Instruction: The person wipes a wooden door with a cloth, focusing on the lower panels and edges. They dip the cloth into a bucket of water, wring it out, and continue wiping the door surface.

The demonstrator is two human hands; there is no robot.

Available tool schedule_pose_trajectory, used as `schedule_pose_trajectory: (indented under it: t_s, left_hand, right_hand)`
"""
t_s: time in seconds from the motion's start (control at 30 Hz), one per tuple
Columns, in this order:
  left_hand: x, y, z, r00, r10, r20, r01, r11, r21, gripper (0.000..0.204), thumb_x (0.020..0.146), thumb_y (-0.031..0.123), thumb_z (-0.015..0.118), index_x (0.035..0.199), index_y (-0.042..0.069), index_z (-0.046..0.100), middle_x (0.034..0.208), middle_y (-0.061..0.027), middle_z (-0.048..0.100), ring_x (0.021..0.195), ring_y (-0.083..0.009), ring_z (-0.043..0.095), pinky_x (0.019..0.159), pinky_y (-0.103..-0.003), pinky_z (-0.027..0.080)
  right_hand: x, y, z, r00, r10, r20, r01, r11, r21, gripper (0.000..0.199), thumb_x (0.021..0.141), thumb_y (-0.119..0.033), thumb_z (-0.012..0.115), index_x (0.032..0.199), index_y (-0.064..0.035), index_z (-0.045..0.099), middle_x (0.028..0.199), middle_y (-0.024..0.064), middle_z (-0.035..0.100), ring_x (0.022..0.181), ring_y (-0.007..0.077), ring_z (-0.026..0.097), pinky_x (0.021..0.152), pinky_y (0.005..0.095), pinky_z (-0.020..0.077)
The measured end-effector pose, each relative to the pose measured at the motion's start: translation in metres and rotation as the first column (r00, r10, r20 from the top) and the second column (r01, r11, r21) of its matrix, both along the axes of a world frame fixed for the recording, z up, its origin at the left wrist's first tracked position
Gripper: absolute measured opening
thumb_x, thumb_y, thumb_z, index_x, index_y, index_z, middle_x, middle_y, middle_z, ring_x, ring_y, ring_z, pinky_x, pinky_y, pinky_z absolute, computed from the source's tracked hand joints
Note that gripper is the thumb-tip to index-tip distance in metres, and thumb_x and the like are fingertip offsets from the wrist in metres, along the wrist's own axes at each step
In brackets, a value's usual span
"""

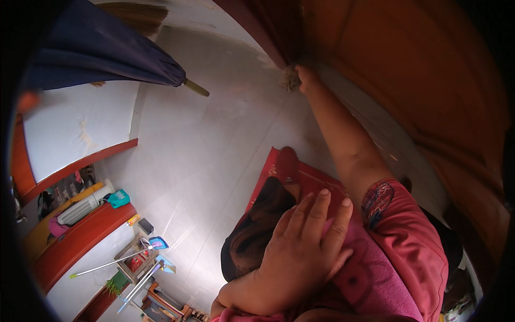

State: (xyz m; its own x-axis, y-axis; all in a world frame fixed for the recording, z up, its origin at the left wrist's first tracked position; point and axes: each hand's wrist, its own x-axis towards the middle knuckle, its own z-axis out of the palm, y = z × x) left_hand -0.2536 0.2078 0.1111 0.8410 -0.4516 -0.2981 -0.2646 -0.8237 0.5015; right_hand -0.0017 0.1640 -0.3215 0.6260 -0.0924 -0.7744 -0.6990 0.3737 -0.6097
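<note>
My right arm stretches out to the far right, and my right hand (303,79) is closed on a greyish rag (290,79). The rag is low against the bottom corner of a dark reddish-brown wooden panel (281,37), close to the pale tiled floor (188,118). Its far side is hidden behind the wood. My left hand (303,241) lies with fingers stretched out, holding nothing, on pink cloth (370,273) with a dark flower print over my lap. Beside that hand is dark patterned fabric (257,225) over my leg.
Large wooden panels (429,70) rise along the right. A folded navy umbrella (118,48) points in from the upper left. At left stand red-edged shelves (86,231) with a teal box (119,198), and long-handled tools (142,284). A red mat (263,185) lies at my feet.
</note>
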Motion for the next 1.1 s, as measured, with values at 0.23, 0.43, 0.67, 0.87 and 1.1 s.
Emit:
schedule_pose_trajectory:
  t_s: [0.23,0.43,0.67,0.87,1.1]
  left_hand:
    - [0.002,0.001,-0.001,0.999,0.035,-0.010,-0.035,0.999,0.009,0.071,0.079,0.037,0.073,0.139,0.007,0.050,0.132,-0.0234,0.051,0.114,-0.0371,0.057,0.094,-0.046,0.050]
    - [0.000,-0.001,-0.001,1.000,0.025,0.002,-0.025,1.000,0.005,0.071,0.079,0.038,0.072,0.139,0.007,0.050,0.132,-0.0236,0.050,0.114,-0.0369,0.057,0.094,-0.045,0.049]
    - [0.002,-0.008,0.008,0.999,0.028,0.037,-0.027,0.999,-0.018,0.069,0.079,0.036,0.073,0.136,0.004,0.051,0.131,-0.0237,0.051,0.112,-0.0369,0.057,0.093,-0.044,0.049]
    - [0.001,-0.006,0.004,0.971,0.136,0.194,-0.151,0.987,0.061,0.066,0.080,0.029,0.073,0.135,-0.001,0.051,0.129,-0.0248,0.053,0.110,-0.0391,0.057,0.092,-0.044,0.048]
    - [-0.002,-0.006,0.015,0.961,0.142,0.238,-0.151,0.988,0.018,0.062,0.081,0.027,0.073,0.132,-0.001,0.054,0.125,-0.0240,0.056,0.109,-0.0373,0.059,0.093,-0.043,0.048]
  right_hand:
    - [-0.013,0.029,-0.023,0.978,-0.116,-0.171,0.169,0.926,0.338,0.046,0.091,-0.023,0.059,0.132,-0.0029,0.052,0.139,0.0129,0.051,0.119,0.0299,0.052,0.100,0.0479,0.0426]
    - [0.003,0.042,0.001,0.903,-0.325,-0.281,0.430,0.704,0.565,0.040,0.092,-0.017,0.051,0.129,-0.0014,0.052,0.133,0.0172,0.053,0.119,0.0338,0.054,0.103,0.0537,0.0422]
    - [0.004,0.046,0.052,0.883,-0.410,-0.229,0.402,0.408,0.820,0.037,0.091,-0.016,0.044,0.123,0.0009,0.056,0.128,0.0183,0.058,0.120,0.0349,0.054,0.104,0.0544,0.0412]
    - [-0.004,0.040,0.168,0.854,-0.451,-0.260,0.396,0.238,0.887,0.033,0.091,-0.013,0.044,0.119,0.0005,0.057,0.127,0.0173,0.058,0.121,0.0328,0.054,0.106,0.0522,0.0403]
    - [-0.026,0.016,0.337,0.902,-0.428,-0.061,0.178,0.240,0.954,0.034,0.090,-0.011,0.051,0.123,-0.0011,0.054,0.132,0.0150,0.054,0.122,0.0324,0.052,0.107,0.0497,0.0407]
